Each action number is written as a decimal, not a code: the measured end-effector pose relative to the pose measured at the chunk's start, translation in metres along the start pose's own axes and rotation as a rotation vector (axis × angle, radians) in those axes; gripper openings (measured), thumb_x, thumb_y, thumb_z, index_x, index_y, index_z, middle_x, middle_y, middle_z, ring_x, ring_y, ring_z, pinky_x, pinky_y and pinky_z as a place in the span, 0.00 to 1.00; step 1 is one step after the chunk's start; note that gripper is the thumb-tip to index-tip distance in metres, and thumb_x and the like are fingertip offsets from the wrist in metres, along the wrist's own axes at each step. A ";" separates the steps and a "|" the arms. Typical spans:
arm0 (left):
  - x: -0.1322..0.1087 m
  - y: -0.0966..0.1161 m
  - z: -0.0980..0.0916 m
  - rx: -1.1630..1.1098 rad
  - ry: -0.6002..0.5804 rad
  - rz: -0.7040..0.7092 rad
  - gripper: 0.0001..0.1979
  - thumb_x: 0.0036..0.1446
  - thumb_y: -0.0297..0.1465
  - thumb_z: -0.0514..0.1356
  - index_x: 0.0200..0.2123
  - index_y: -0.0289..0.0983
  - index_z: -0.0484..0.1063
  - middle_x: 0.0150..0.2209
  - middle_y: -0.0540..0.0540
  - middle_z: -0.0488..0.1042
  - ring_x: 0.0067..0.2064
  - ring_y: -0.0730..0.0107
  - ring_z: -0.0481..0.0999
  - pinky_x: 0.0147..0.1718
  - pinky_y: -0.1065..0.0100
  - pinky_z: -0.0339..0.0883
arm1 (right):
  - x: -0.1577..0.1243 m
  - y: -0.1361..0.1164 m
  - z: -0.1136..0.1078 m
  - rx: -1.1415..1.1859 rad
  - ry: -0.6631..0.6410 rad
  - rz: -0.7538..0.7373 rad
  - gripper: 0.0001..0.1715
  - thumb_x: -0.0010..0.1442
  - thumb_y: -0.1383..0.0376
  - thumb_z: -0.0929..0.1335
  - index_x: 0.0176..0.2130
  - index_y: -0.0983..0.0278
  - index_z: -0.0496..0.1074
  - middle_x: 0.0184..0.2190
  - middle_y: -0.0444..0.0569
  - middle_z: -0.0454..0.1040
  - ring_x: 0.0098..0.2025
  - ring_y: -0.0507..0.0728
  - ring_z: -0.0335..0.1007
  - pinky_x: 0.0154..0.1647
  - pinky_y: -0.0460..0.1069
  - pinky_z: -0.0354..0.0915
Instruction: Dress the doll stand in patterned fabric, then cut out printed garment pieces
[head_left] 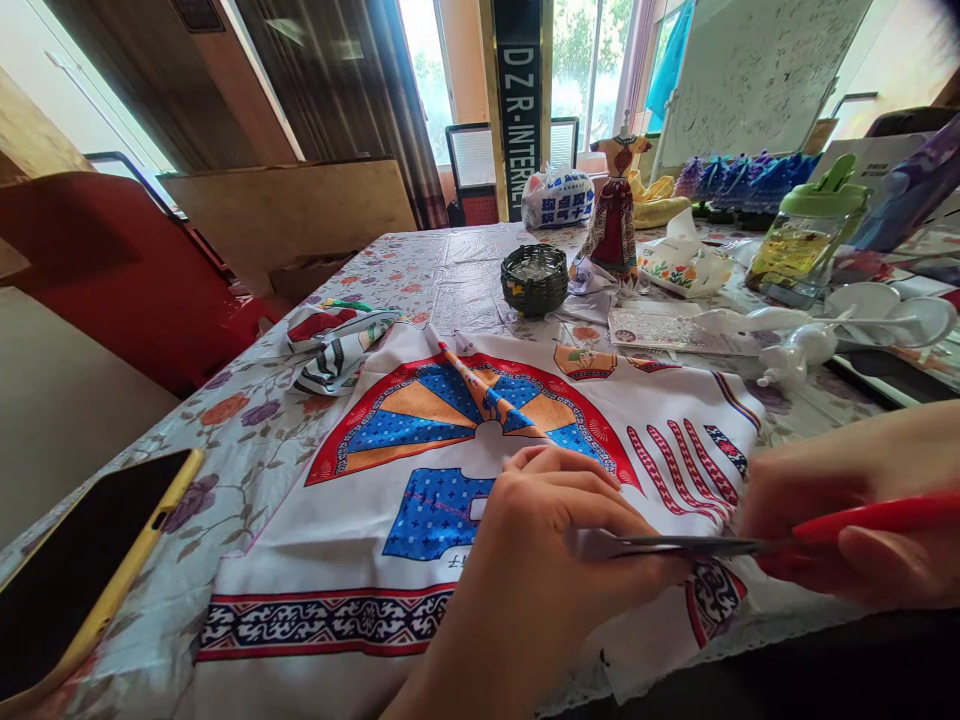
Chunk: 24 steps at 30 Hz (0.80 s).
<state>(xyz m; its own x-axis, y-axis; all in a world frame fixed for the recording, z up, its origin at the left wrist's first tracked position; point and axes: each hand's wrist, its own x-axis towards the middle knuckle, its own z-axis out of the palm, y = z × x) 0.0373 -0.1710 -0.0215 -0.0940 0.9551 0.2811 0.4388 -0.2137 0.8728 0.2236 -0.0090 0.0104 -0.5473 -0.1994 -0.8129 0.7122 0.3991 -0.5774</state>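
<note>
A white cloth (322, 530) printed with doll-clothes shapes lies spread over the near part of the table. A red-edged half circle in blue and orange and a blue shirt shape show on it. My left hand (555, 550) pinches the cloth near its lower right edge, thumb and fingers closed. From the right, my right hand (847, 500) grips red-handled scissors (690, 545), their blades pointing left and reaching my left fingertips. How far the blades are apart, and the bit of cloth right at their tips, is hidden by my fingers.
A phone (90, 560) in a yellow case lies at the left. Cloth scraps (337, 345), a dark woven basket (535, 278), a dressed doll form (619, 210), a tissue pack (686, 265) and a green-lidded jar (802, 240) stand beyond. White plastic spoons (795, 320) lie at right.
</note>
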 end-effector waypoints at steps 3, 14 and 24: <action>-0.001 -0.002 0.002 -0.005 -0.023 -0.001 0.04 0.42 0.28 0.70 0.21 0.38 0.78 0.24 0.50 0.78 0.36 0.66 0.75 0.51 0.58 0.60 | 0.003 -0.002 0.002 0.063 0.070 0.059 0.12 0.43 0.59 0.63 0.27 0.64 0.60 0.22 0.42 0.58 0.22 0.46 0.59 0.17 0.39 0.52; 0.001 -0.001 0.000 -0.038 -0.038 0.016 0.03 0.42 0.28 0.70 0.21 0.37 0.78 0.23 0.50 0.79 0.34 0.67 0.74 0.48 0.60 0.62 | 0.003 -0.006 0.006 0.187 0.089 0.119 0.18 0.34 0.59 0.65 0.28 0.64 0.58 0.21 0.41 0.57 0.17 0.44 0.53 0.12 0.39 0.51; 0.002 0.003 -0.003 -0.038 -0.073 -0.005 0.02 0.43 0.28 0.69 0.23 0.39 0.79 0.26 0.50 0.80 0.34 0.66 0.75 0.49 0.58 0.62 | 0.004 -0.014 0.007 0.157 0.073 0.206 0.19 0.32 0.61 0.66 0.27 0.62 0.56 0.19 0.39 0.56 0.16 0.44 0.50 0.09 0.38 0.49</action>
<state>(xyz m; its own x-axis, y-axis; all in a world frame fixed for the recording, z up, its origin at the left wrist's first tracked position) 0.0362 -0.1706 -0.0175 -0.0300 0.9684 0.2478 0.4038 -0.2150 0.8892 0.2151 -0.0217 0.0146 -0.4104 -0.0607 -0.9099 0.8680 0.2797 -0.4102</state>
